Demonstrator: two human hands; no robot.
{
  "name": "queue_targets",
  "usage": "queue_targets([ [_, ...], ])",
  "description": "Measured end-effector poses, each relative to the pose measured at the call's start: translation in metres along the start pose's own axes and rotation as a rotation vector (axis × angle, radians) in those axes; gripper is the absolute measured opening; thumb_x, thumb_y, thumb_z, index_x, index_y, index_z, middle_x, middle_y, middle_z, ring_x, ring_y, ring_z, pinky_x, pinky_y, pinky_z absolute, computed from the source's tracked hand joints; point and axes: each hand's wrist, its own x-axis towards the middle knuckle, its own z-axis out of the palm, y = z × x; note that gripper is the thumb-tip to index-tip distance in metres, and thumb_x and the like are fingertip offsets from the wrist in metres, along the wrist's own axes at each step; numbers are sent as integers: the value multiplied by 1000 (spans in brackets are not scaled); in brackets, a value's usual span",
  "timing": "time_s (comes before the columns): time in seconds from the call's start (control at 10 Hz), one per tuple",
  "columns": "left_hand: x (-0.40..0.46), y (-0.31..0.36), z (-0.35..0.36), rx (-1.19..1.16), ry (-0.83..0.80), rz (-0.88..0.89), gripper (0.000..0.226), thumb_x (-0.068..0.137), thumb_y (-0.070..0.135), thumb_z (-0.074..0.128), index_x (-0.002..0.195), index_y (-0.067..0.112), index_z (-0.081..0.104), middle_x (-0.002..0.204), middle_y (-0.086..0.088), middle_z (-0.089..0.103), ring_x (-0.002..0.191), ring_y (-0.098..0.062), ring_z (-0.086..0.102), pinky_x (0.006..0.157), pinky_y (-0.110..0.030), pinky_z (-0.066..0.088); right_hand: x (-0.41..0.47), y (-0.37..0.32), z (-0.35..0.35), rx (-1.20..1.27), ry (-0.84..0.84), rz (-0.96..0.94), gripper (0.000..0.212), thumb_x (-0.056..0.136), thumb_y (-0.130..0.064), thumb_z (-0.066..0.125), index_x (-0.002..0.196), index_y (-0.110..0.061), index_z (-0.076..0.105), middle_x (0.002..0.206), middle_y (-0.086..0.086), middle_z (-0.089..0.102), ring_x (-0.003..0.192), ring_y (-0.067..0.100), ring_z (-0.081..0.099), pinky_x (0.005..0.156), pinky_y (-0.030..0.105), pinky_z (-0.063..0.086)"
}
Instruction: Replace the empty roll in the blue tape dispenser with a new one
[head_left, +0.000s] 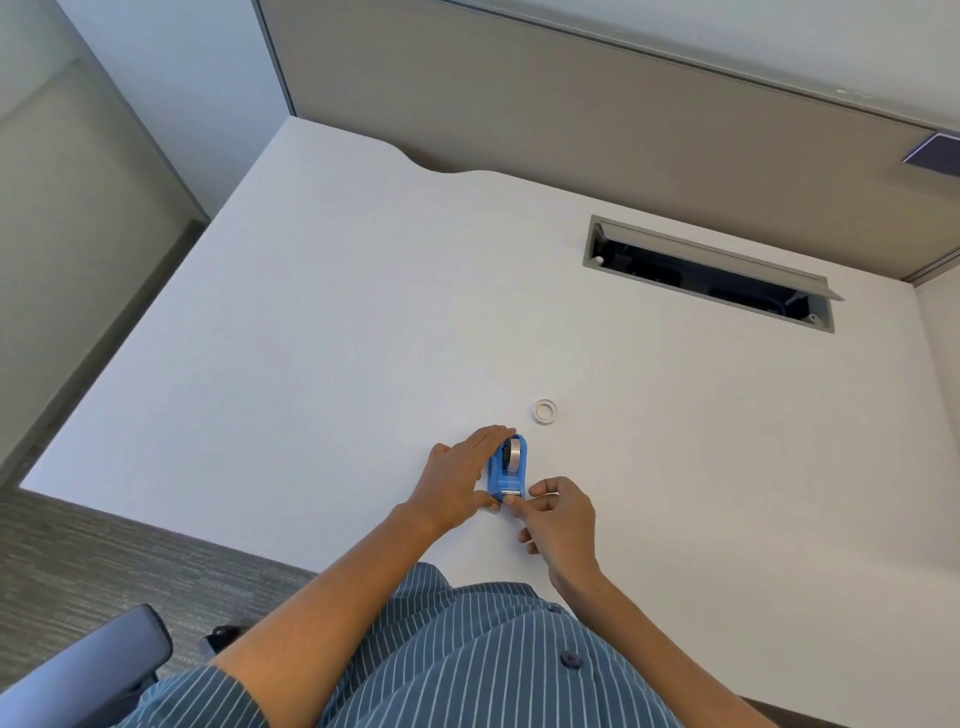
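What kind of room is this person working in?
Most likely an office cubicle. A plain white desk has a recessed cable hatch and is backed by a beige partition panel. Grey carpet and a chair armrest fit that too.

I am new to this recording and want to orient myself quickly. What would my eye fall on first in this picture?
First, the bright blue plastic tape dispenser near the front of the plain white desk, with both hands on it: the left hand cups its side and the right hand pinches at its cutter end. Just beyond lies a small white ring-shaped tape core. A long open cable slot is at the back right.
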Motion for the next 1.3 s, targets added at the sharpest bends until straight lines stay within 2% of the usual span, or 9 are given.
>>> queue_targets([
  [0.1,0,0,1,2,3,-2,100,81,27,91,163,34,34,167,15,42,122,-17,62,104,-30,32,0,1,0,-15,8,-11,36,81,-31,95,94,-22,63,69,-3,79,47,18,72,48,34,60],
  [0.3,0,-1,1,-10,-3,17,101,80,27,91,163,35,33,166,16,41,94,-3,53,106,-37,37,4,4,1,-28,16,0,42,76,-38,97,94,-22,63,66,-5,78,48,19,74,49,36,61],
  [0.4,-1,0,0,-4,-2,27,99,82,25,89,163,34,32,167,16,40,90,-4,53,106,-38,39,6,5,2,-14,9,36,45,73,-39,99,95,-22,63,65,-8,77,47,19,73,50,38,61],
  [0.5,-2,2,-1,-8,1,31,97,85,23,87,164,33,32,168,14,40,93,-3,52,107,-39,39,7,7,3,-17,14,44,45,72,-38,99,95,-21,64,64,-3,77,47,18,72,51,38,61],
  [0.7,-3,3,-2,-33,-12,11,100,82,25,90,164,33,33,168,14,39,128,-13,60,107,-34,34,8,9,0,-13,-12,19,36,80,-24,96,97,-19,65,71,4,77,47,17,70,49,34,58],
  [0.8,-3,3,-1,-36,-20,2,100,84,23,89,164,32,31,169,13,39,132,-16,59,108,-30,31,7,7,-1,-13,-66,-28,28,84,-16,90,100,-21,68,72,5,78,50,17,70,49,32,57],
  [1.0,-2,1,-1,-64,-40,6,105,81,17,91,164,35,30,170,12,39,141,-15,53,117,-37,31,6,7,-1,-37,-74,-69,25,87,-16,88,101,-23,69,73,3,79,52,16,71,51,32,61],
  [1.2,-5,1,-2,-79,-51,-8,112,85,20,89,166,45,17,166,14,43,130,-12,57,123,-42,33,9,12,-5,-61,-97,-110,25,86,-15,88,102,-24,69,81,3,78,56,16,72,56,34,64],
  [1.3,-10,3,-2,-134,-53,-18,127,83,18,91,169,43,1,171,11,33,114,-7,58,122,-45,39,13,16,-13,-114,-100,-140,32,85,-16,89,109,-24,70,87,0,78,78,22,73,71,40,65],
])
